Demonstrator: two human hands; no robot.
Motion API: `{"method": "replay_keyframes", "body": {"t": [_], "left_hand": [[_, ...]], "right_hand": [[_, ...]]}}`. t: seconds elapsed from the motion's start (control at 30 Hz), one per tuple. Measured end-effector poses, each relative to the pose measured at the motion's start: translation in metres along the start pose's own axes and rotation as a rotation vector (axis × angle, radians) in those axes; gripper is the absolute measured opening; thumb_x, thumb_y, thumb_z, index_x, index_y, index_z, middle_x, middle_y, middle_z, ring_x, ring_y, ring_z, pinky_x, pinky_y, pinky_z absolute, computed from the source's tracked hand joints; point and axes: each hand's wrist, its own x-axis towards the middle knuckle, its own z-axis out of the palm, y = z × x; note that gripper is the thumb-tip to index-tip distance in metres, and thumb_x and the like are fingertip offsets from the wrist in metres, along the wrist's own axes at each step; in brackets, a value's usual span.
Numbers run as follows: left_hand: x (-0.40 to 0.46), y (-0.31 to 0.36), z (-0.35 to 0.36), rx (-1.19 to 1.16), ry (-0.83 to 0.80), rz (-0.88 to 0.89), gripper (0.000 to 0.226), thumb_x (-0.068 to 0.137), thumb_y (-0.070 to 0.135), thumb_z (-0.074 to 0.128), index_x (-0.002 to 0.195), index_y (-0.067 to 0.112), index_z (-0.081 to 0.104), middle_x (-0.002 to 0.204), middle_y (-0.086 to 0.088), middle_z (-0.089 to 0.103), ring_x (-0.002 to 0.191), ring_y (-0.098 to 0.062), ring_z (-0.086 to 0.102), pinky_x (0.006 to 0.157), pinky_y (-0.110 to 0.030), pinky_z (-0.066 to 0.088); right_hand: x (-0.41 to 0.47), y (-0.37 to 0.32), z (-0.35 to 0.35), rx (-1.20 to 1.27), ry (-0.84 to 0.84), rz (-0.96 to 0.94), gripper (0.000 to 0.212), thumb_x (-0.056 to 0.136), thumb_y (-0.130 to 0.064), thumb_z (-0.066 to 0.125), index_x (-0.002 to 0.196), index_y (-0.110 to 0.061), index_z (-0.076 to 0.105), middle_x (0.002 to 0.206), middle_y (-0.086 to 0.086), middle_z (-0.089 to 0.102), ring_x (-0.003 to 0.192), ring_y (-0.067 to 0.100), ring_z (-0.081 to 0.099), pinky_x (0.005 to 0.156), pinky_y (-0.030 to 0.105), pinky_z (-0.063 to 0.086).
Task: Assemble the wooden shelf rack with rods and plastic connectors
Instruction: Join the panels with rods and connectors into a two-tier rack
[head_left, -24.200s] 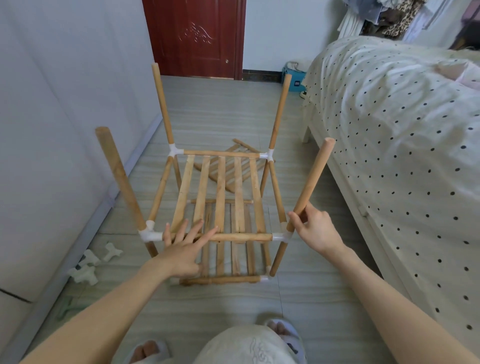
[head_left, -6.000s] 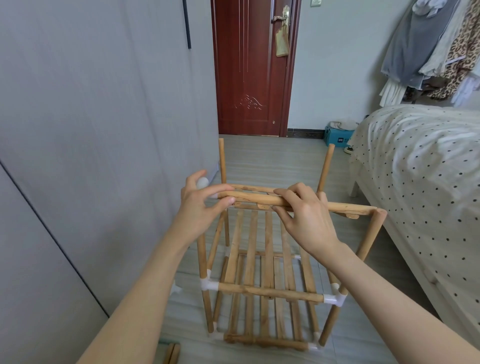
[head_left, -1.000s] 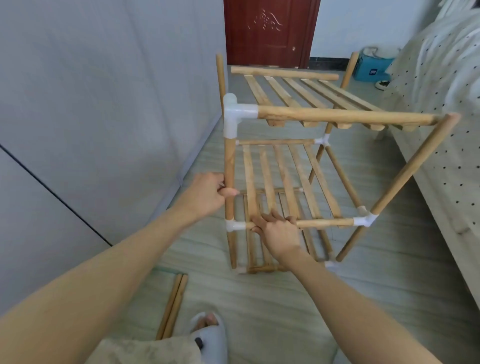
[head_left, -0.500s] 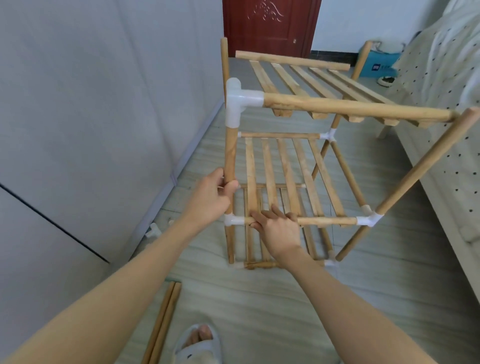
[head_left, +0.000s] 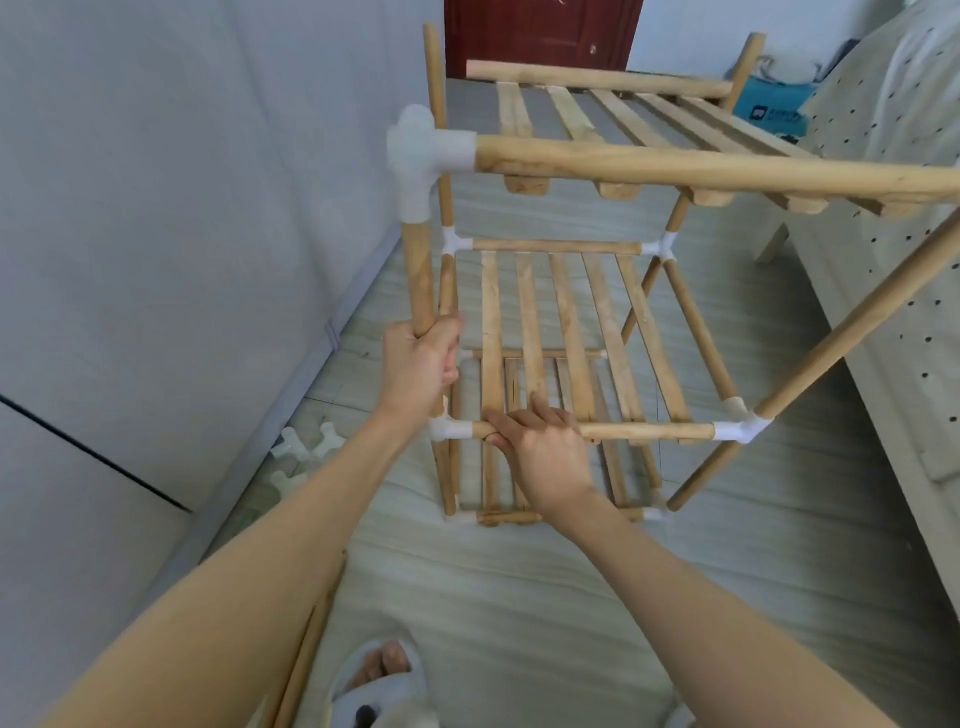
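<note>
Since half a second ago the left hand (head_left: 420, 364) has closed more fully round the near-left upright wooden rod (head_left: 418, 275), and the view has drawn slightly nearer the light wooden slatted shelf rack (head_left: 566, 322); the rack itself has not visibly shifted on the grey plank floor (head_left: 519, 597). The left hand now grips that upright just above the middle tier, fingers and thumb wrapped round it. The right hand (head_left: 545, 447) holds the middle tier's front crossbar (head_left: 649, 431) near its left end, fingers curled over the bar. The white plastic elbow connector (head_left: 421, 156) caps the gripped upright and takes the top front rail (head_left: 701, 174). The rail's far end runs out of view, and the near-right leaning upright (head_left: 841, 332) appears not yet joined to it. Judgement: the step in hand is steadying and seating the near-left post; the next move calls for a connector on the right upright and that post brought square under the rail. Spare white connectors (head_left: 306, 447) lie on the floor by the wall, and loose wooden rods (head_left: 306, 670) lie near the slipper (head_left: 379, 686). Containers: only a blue box (head_left: 774, 106) beyond the rack; its contents cannot be made out.
</note>
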Motion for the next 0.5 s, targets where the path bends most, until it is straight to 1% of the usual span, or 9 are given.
{"method": "replay_keyframes", "body": {"t": [0.07, 0.13, 0.17, 0.23, 0.3, 0.4, 0.5], "left_hand": [[0.0, -0.001, -0.012, -0.006, 0.007, 0.008, 0.063, 0.089, -0.001, 0.046, 0.035, 0.026, 0.031, 0.036, 0.011, 0.024, 0.033, -0.005, 0.018, 0.044, -0.023, 0.013], [-0.003, -0.001, -0.019, -0.014, 0.033, 0.017, 0.063, 0.089, -0.001, 0.046, 0.034, 0.026, 0.031, 0.036, 0.011, 0.024, 0.034, -0.006, 0.018, 0.048, -0.029, 0.013], [-0.004, -0.001, -0.02, -0.011, 0.041, 0.029, 0.063, 0.089, -0.001, 0.045, 0.034, 0.026, 0.031, 0.036, 0.011, 0.025, 0.034, -0.005, 0.019, 0.048, -0.027, 0.014], [-0.006, -0.001, -0.014, 0.002, 0.047, 0.057, 0.062, 0.09, 0.0, 0.045, 0.036, 0.026, 0.032, 0.036, 0.012, 0.026, 0.033, -0.005, 0.021, 0.042, -0.018, 0.018], [-0.006, 0.0, -0.001, 0.018, 0.032, 0.063, 0.055, 0.092, 0.003, 0.048, 0.043, 0.022, 0.032, 0.037, 0.012, 0.027, 0.033, -0.004, 0.024, 0.039, -0.016, 0.022], [-0.007, -0.001, 0.013, 0.098, -0.023, 0.048, 0.051, 0.094, 0.015, 0.052, 0.047, 0.022, 0.033, 0.039, 0.013, 0.029, 0.036, -0.003, 0.029, 0.04, -0.017, 0.026], [-0.009, -0.003, 0.007, 0.198, -0.082, 0.074, 0.042, 0.094, 0.027, 0.054, 0.056, 0.018, 0.037, 0.046, 0.011, 0.037, 0.042, -0.002, 0.038, 0.046, -0.015, 0.034]], "right_hand": [[0.005, -0.006, 0.0, -0.032, -0.035, -0.034, 0.039, 0.101, -0.038, 0.029, 0.136, -0.026, 0.044, 0.123, -0.003, 0.061, 0.14, 0.022, 0.025, 0.104, 0.035, 0.024], [0.007, -0.011, 0.0, -0.046, -0.057, -0.052, 0.039, 0.101, -0.036, 0.028, 0.136, -0.026, 0.044, 0.126, -0.002, 0.059, 0.141, 0.023, 0.023, 0.106, 0.035, 0.022], [0.008, -0.012, -0.001, -0.046, -0.054, -0.05, 0.039, 0.101, -0.036, 0.028, 0.136, -0.026, 0.044, 0.126, -0.002, 0.059, 0.141, 0.024, 0.022, 0.107, 0.035, 0.021], [0.007, -0.009, -0.001, -0.041, -0.043, -0.039, 0.04, 0.101, -0.037, 0.03, 0.136, -0.027, 0.044, 0.125, -0.001, 0.06, 0.141, 0.022, 0.023, 0.106, 0.035, 0.023], [0.003, 0.0, -0.002, -0.019, -0.026, -0.028, 0.04, 0.1, -0.038, 0.031, 0.137, -0.028, 0.044, 0.123, -0.002, 0.061, 0.139, 0.02, 0.026, 0.102, 0.034, 0.027], [-0.003, 0.015, 0.0, 0.024, -0.012, -0.019, 0.041, 0.099, -0.039, 0.034, 0.136, -0.027, 0.046, 0.121, 0.0, 0.063, 0.139, 0.021, 0.03, 0.099, 0.034, 0.031], [-0.004, 0.015, 0.003, 0.075, 0.042, 0.0, 0.04, 0.098, -0.039, 0.037, 0.134, -0.027, 0.05, 0.121, 0.0, 0.064, 0.139, 0.024, 0.032, 0.103, 0.034, 0.027]]}}
